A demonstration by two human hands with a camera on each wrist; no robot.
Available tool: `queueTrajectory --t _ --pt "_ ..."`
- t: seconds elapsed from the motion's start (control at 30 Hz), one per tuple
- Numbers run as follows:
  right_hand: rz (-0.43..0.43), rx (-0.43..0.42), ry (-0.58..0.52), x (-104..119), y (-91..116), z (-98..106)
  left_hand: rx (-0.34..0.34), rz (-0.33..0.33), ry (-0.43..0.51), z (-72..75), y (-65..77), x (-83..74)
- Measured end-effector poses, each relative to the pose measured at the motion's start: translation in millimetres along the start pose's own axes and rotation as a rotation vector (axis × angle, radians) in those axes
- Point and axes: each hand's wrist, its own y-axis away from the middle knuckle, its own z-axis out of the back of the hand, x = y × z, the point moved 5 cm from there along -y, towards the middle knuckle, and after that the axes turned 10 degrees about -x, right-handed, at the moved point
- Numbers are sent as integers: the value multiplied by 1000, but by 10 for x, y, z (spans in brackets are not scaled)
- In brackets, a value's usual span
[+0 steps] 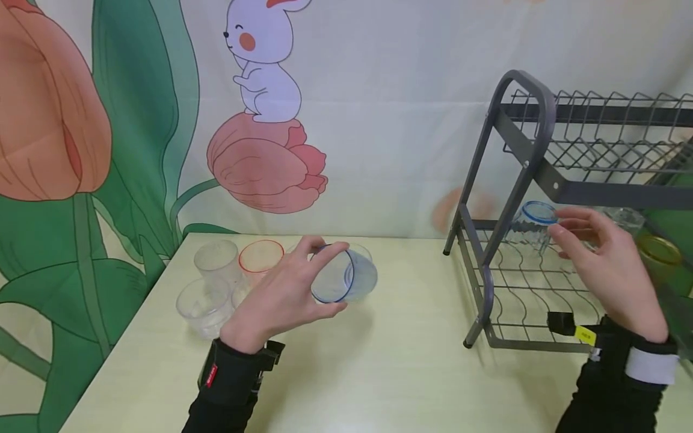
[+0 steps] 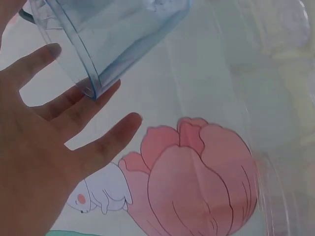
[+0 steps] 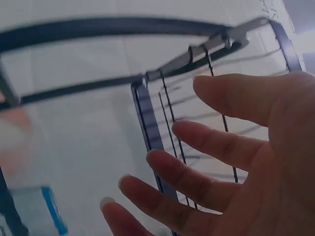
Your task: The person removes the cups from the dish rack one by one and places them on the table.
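Observation:
My left hand (image 1: pixel 281 288) grips a clear cup with a dark blue rim (image 1: pixel 357 276) between thumb and fingers. The cup is tipped on its side above the table, its mouth toward my palm. In the left wrist view the bluish cup (image 2: pixel 123 39) shows at the top, fingertips against its rim. My right hand (image 1: pixel 606 264) is at the lower shelf of the rack, fingers spread and holding nothing. Just left of its fingertips stands a clear cup with a bright blue rim (image 1: pixel 533 225). In the right wrist view that cup (image 3: pixel 34 211) is apart from the fingers.
On the table's left stand several clear cups (image 1: pixel 203 307), one with an orange-red rim (image 1: pixel 261 257). The grey two-tier wire rack (image 1: pixel 533 150) is on the right, its upper shelf above my right hand. A yellowish cup (image 1: pixel 659 255) is farther right in the rack.

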Motion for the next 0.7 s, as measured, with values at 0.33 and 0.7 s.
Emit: queueTrajectory --t 0.33,0.7 --pt "-108 -102 155 -480 -203 214 56 85 -102 11 123 185" --pt "-218 -106 270 -815 -314 102 160 185 -200 3 188 277"
